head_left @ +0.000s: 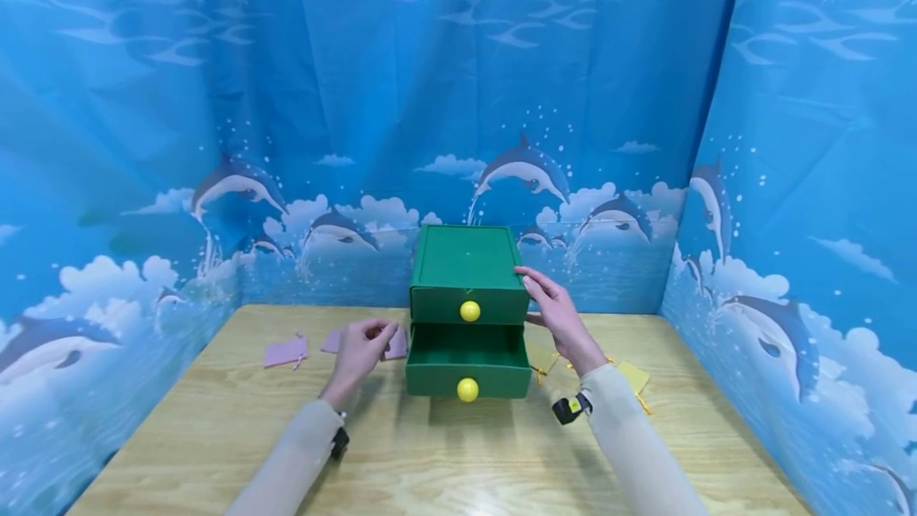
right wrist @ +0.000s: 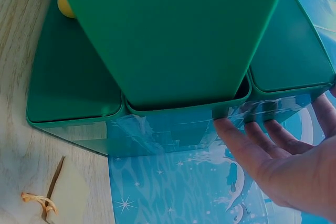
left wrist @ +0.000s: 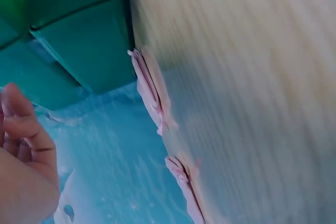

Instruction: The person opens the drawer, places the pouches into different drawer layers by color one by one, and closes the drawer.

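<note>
A green drawer cabinet (head_left: 469,257) with yellow knobs stands on the table. Its middle drawer (head_left: 467,382) is pulled out toward me, and the top drawer (head_left: 444,305) is closed. In the right wrist view, the pulled-out drawer (right wrist: 178,40) juts from between two closed tiers. My right hand (head_left: 562,317) steadies the cabinet's right side, its fingertips touching the wall and upper edge. To the left of the open drawer hovers my left hand (head_left: 361,353), fingers loosely bent, with nothing visible in them. It partly covers a purple pouch (head_left: 396,343) behind it.
Another purple drawstring pouch (head_left: 285,352) lies farther left on the wooden table (head_left: 215,428). Yellow drawstring pouches lie right of the cabinet, one (head_left: 634,377) beside my right sleeve, another (head_left: 541,358) near the drawer. A blue dolphin-print curtain (head_left: 372,142) surrounds the table's back and sides.
</note>
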Available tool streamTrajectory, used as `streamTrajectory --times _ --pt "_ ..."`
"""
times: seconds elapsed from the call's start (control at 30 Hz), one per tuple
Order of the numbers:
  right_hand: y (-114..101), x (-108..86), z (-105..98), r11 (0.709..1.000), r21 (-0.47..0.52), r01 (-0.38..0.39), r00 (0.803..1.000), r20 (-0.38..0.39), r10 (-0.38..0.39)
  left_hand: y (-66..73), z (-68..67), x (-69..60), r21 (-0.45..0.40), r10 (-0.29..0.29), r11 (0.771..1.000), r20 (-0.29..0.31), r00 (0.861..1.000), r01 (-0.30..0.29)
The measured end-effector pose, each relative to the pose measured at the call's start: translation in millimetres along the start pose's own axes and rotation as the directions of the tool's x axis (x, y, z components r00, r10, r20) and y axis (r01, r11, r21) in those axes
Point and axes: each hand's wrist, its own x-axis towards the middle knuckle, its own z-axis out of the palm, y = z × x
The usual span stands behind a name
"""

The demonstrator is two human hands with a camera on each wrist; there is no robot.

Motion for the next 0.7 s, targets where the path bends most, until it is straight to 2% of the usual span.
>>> streamTrajectory --times 0.13,0.27,0.37,0.5,0.7 --pt "1 0.5 1 1.0 0.0 0.003 1.0 -0.003 -0.003 -7.7 -1.5 7.2 0.078 -0.048 0.996 0.09 0.995 0.041" --pt "2 0.4 2 1.0 -0.009 0.003 1.0 -0.002 -0.003 -18.2 -1.7 13.2 0.166 -0.135 0.981 0.181 0.974 0.105" --pt "1 0.6 3 1.0 -0.015 0.004 1.0 0.002 -0.004 -25.1 -2.4 16.0 0.214 -0.2 0.964 0.201 0.959 0.157" --pt "-1 1.0 3 1.0 -0.015 0.01 1.0 0.005 -0.01 -27.9 -5.6 20.2 0.256 -0.256 0.946 0.203 0.945 0.201" --pt "-1 -0.6 0 1.0 -0.016 0.005 1.0 0.001 -0.005 -29.8 -8.8 25.9 0.25 -0.326 0.932 0.259 0.909 0.263"
